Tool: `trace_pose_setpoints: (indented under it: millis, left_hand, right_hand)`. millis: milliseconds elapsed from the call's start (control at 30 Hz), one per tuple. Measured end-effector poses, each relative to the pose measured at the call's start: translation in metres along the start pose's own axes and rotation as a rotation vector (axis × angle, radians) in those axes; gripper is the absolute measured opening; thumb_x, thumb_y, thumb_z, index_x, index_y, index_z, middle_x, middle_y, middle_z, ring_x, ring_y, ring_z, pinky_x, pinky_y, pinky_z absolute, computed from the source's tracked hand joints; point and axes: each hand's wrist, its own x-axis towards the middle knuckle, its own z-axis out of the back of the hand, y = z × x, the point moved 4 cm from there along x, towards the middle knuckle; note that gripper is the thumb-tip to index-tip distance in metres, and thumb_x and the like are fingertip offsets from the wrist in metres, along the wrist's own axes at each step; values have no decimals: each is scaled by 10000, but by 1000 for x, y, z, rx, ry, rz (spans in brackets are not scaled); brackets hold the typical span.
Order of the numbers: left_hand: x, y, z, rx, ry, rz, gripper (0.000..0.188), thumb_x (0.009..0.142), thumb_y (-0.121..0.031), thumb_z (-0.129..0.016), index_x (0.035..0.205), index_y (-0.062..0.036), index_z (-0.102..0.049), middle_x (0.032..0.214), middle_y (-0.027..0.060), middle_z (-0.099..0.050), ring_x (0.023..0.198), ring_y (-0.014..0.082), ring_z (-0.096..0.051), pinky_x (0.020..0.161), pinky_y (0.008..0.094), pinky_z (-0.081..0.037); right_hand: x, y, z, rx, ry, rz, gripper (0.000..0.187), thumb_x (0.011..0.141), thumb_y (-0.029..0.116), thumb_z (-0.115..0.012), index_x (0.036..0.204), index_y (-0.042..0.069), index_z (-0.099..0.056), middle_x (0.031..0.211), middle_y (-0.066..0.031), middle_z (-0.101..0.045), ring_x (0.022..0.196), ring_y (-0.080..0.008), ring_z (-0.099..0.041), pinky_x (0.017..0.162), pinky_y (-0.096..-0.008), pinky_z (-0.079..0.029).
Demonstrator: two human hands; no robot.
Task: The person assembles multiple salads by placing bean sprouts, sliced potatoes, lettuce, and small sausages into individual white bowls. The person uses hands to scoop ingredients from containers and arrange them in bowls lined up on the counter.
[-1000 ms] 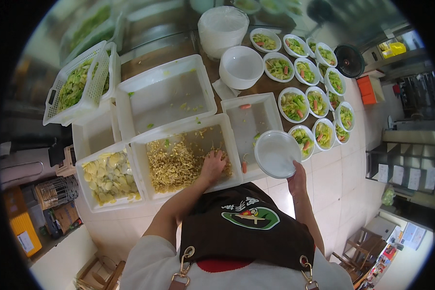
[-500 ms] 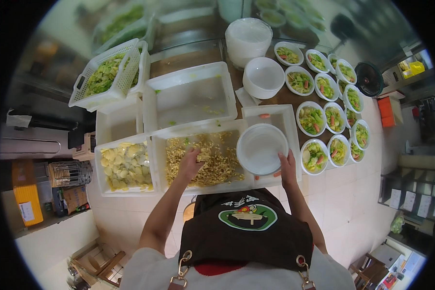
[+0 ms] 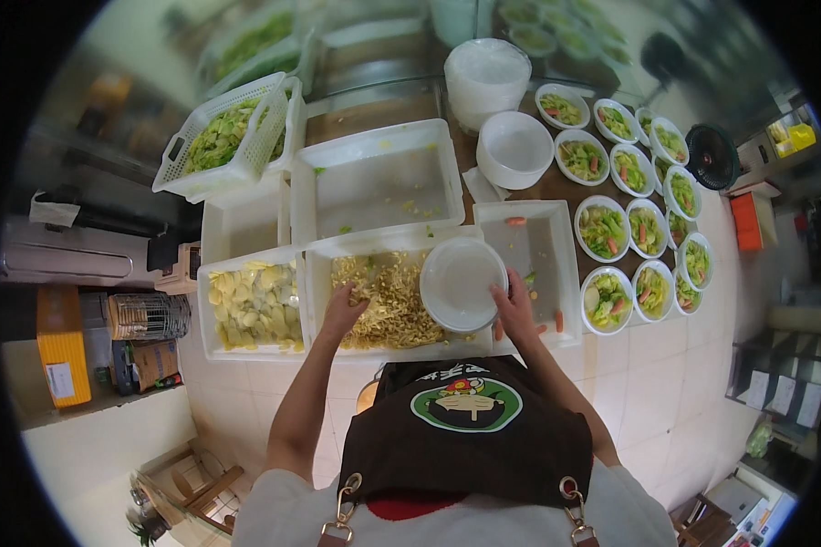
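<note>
My right hand (image 3: 517, 308) grips the rim of an empty white round bowl (image 3: 463, 284), its thumb over the edge. This bowl hangs above the right end of a white tray (image 3: 472, 346) of bean sprouts (image 3: 388, 319). At the left side of that tray, my left hand (image 3: 342, 312) is curled with its fingertips among the sprouts. Some sprouts lie at its fingers, which partly hide in the heap. Right of the bowl, a shallow white tray (image 3: 556, 246) holds a few pieces of sausage (image 3: 559, 321) and bits of green.
Sliced potato (image 3: 255, 305) fills a tray at left. Behind are a nearly empty white tray (image 3: 374, 178) and a basket of chopped greens (image 3: 221, 137). Stacked bowls (image 3: 515, 146) and a wrapped stack (image 3: 488, 77) stand at the back. Several filled bowls (image 3: 602, 230) crowd the right.
The trays and bowls sit further right in the picture. My right hand has brought the empty bowl left, further over the sprouts. My left hand has shifted to the left side of the heap.
</note>
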Motion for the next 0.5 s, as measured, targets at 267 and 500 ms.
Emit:
trace_pose_setpoints:
  millis: [267,500]
  left_hand:
    - [3,32,10,-438,107,168,467,768,-102,-650,1183,42,-492,979,110,-604,822,172,-571,720,280,-469]
    - [-8,-100,44,-661,365,130,442,822,-105,-633,1215,15,-470,964,78,-607,789,110,-578,628,246,-494]
  right_hand:
    - [-4,-4,-20,32,52,-46,395,855,145,-545,1213,10,-442,1088,-125,-503,919,-185,-540,766,-302,-473]
    - [-11,20,-44,160,153,-87,389,871,145,-531,1223,13,-432,1068,-97,-522,936,-157,-528,782,-286,-464]
